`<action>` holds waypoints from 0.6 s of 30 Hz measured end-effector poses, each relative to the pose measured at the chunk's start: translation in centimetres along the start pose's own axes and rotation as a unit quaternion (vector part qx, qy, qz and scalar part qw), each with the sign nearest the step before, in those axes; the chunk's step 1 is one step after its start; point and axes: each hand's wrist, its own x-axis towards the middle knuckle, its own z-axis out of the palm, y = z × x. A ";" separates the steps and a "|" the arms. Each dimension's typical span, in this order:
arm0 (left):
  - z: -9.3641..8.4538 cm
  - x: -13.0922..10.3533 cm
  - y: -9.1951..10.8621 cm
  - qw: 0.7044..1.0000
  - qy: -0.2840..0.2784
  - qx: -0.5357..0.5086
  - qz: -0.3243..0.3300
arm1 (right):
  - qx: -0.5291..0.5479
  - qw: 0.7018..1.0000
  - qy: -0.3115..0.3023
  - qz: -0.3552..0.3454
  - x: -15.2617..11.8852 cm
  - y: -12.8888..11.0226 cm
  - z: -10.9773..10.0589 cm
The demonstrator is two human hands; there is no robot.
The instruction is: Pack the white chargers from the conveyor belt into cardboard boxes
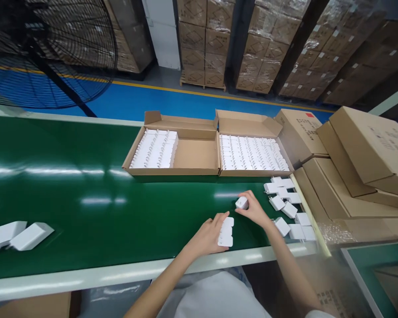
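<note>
My left hand [208,235] is closed round a short row of white plug chargers [226,232], held just over the green belt near its front edge. To the right and slightly farther off, my right hand [254,210] grips a single white charger [242,203] between thumb and fingers. Loose chargers [289,209] lie in a scattered group on the belt to the right of my right hand. Beyond my hands stand two open cardboard boxes: the left box [197,154] is partly filled with rows of chargers, and the right box [255,173] is packed with them.
Closed cardboard boxes [354,185] are stacked at the right of the green belt [96,225]. More white chargers [32,236] lie at the far left. A large black fan [49,53] stands behind the belt, and wrapped pallets of cartons [205,42] fill the background.
</note>
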 end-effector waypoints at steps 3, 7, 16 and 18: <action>-1.1 -2.6 -1.6 0.999 0.033 0.009 -0.036 | 0.189 0.982 0.017 0.024 0.9 -3.9 5.2; -0.9 -4.7 -2.7 0.986 0.091 0.076 -0.115 | 0.305 0.951 -0.036 0.034 1.7 -6.7 9.1; 1.5 -2.4 -1.7 0.980 0.085 0.085 -0.156 | 0.065 0.977 -0.189 -0.077 -0.8 -7.0 4.8; 1.4 -2.0 -1.2 0.981 0.079 0.074 -0.162 | -0.032 0.969 -0.227 -0.090 -1.5 -7.5 4.2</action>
